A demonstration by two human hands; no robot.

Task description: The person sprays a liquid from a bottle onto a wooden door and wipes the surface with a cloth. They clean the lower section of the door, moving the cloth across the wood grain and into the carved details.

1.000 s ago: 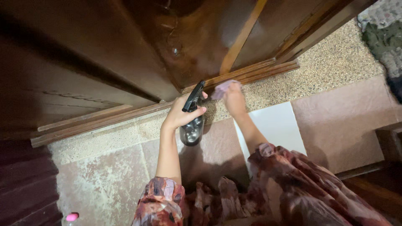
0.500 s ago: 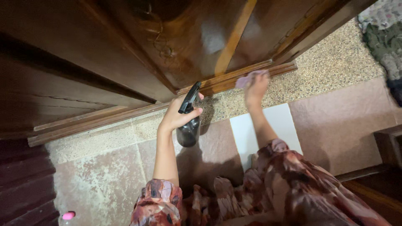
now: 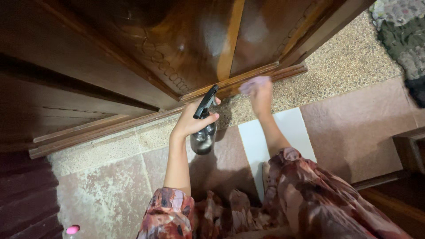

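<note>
My left hand (image 3: pixel 191 122) grips a dark spray bottle (image 3: pixel 203 138) by its neck, its black trigger head (image 3: pixel 207 101) pointing up at the wood. My right hand (image 3: pixel 261 98) presses a small lilac cloth (image 3: pixel 254 82) against the bottom moulding (image 3: pixel 230 84) of a glossy dark wooden door (image 3: pixel 195 40). Both arms reach forward out of patterned reddish sleeves (image 3: pixel 168 214). The cloth is mostly hidden under my fingers.
The wooden base strip (image 3: pixel 102 128) runs along a speckled stone threshold (image 3: pixel 345 62). Pinkish floor tiles (image 3: pixel 354 128) and one white tile (image 3: pixel 252 137) lie below. A knitted mat (image 3: pixel 405 31) is at the top right, a small pink object (image 3: pixel 72 229) at the bottom left.
My right hand with the cloth slid right along the moulding, then came back a little to the left. The left hand and bottle stayed nearly in place.
</note>
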